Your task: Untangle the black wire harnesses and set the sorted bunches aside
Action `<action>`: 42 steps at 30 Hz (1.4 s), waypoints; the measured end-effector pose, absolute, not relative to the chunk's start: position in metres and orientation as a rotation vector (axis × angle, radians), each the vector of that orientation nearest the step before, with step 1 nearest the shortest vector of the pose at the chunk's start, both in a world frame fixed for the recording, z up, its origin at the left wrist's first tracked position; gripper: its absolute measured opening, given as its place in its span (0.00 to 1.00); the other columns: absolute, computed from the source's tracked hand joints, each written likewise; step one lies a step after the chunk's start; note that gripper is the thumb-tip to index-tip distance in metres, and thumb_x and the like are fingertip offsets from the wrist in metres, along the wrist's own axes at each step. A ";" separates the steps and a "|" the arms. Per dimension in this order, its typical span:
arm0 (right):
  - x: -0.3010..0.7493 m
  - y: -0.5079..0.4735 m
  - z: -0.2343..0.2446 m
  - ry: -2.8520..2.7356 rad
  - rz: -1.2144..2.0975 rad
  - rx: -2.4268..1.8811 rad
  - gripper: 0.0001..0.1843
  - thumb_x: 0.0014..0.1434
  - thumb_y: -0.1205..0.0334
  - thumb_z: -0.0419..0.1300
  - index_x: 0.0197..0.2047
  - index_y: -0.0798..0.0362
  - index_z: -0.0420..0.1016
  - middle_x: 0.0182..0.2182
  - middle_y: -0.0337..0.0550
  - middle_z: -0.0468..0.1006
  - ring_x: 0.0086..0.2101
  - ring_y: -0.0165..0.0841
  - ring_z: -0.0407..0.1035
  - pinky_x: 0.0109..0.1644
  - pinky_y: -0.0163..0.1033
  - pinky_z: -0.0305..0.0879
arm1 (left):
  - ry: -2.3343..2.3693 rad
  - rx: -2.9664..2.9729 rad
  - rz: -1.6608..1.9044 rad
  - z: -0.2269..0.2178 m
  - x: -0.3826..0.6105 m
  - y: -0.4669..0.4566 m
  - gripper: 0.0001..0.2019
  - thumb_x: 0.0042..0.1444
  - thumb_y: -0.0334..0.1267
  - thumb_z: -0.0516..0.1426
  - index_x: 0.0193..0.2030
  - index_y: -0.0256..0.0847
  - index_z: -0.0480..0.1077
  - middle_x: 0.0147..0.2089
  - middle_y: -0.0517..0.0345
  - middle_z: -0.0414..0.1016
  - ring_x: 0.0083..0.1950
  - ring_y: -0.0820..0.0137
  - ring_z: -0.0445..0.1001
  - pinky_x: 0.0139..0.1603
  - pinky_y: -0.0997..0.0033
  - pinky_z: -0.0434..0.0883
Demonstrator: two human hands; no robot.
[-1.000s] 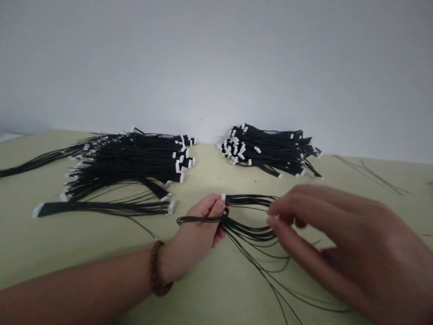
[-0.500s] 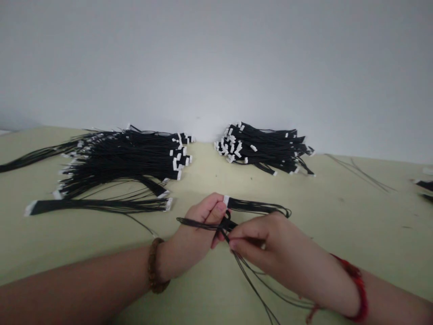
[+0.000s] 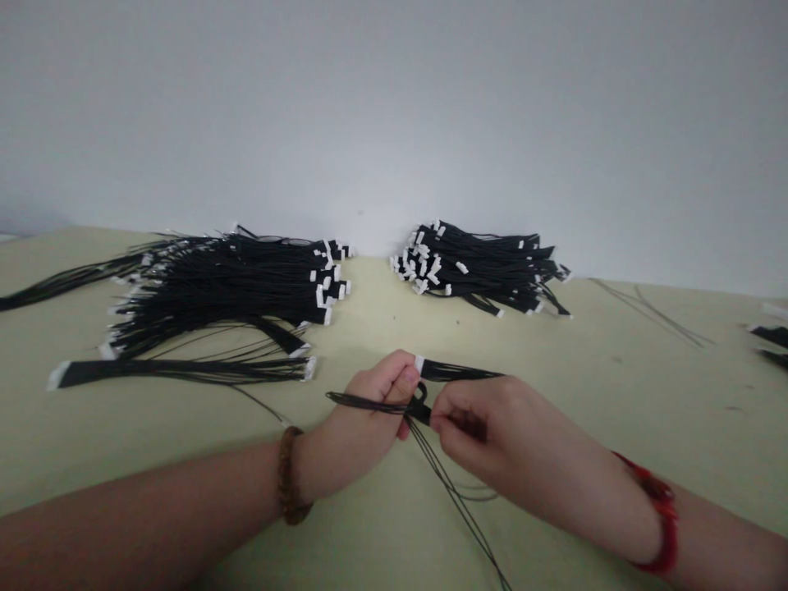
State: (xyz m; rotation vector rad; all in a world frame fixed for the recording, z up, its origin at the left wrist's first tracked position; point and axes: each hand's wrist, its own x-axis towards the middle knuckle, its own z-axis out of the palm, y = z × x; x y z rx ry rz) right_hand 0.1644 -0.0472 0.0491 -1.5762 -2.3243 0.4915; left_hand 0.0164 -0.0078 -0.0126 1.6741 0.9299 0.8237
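My left hand [image 3: 378,414] is closed around a black wire harness [image 3: 455,370], whose white connector pokes out above the thumb. Its wires run right and pass behind my other hand. Looped black wires [image 3: 363,402] lie across my left thumb, and loose strands [image 3: 452,488] hang down toward the front edge of the view. My right hand [image 3: 492,443] pinches a dark flat part of the harness just right of the left fingers. The fingertips of the two hands are close together. What lies inside the left fist is hidden.
A big pile of black harnesses [image 3: 227,283] with white connectors lies back left, a smaller pile [image 3: 492,263] back right. One single harness [image 3: 185,372] lies in front of the left pile. Thin loose wires [image 3: 658,312] and dark pieces [image 3: 772,335] are at right. A pale wall stands behind.
My right hand has shifted its pinch from the hanging strands up to the flat dark part of the harness. The strands now hang free. My left hand keeps its grip, moved slightly right.
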 end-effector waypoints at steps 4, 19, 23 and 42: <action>0.177 -0.045 0.057 -2.001 1.351 -1.444 0.09 0.55 0.68 0.49 0.35 0.56 0.69 0.18 0.34 0.67 0.19 0.22 0.60 0.23 0.28 0.54 | 0.925 1.647 0.826 -0.008 0.017 -0.010 0.17 0.59 0.50 0.42 0.30 0.39 0.58 0.19 0.67 0.57 0.17 0.81 0.58 0.15 0.82 0.53; 0.210 -0.040 0.091 -1.384 1.115 -0.849 0.12 0.61 0.56 0.47 0.44 0.44 0.68 0.21 0.29 0.69 0.20 0.21 0.60 0.20 0.29 0.53 | 1.020 1.434 0.866 -0.003 0.019 -0.012 0.17 0.57 0.51 0.45 0.28 0.40 0.57 0.16 0.69 0.55 0.15 0.82 0.54 0.12 0.85 0.51; 0.188 -0.053 0.071 -2.000 0.701 -1.295 0.06 0.56 0.62 0.54 0.30 0.55 0.67 0.19 0.36 0.70 0.19 0.24 0.63 0.21 0.30 0.55 | 0.964 1.367 0.855 -0.007 0.020 -0.014 0.17 0.57 0.52 0.45 0.29 0.40 0.58 0.16 0.69 0.55 0.14 0.82 0.53 0.12 0.84 0.50; 0.184 -0.057 0.042 -2.487 -0.335 -1.058 0.07 0.57 0.74 0.48 0.34 0.58 0.66 0.25 0.42 0.67 0.26 0.30 0.60 0.29 0.37 0.56 | 0.872 1.196 0.839 -0.009 0.021 -0.012 0.15 0.55 0.50 0.49 0.28 0.40 0.58 0.16 0.68 0.55 0.13 0.81 0.53 0.11 0.81 0.49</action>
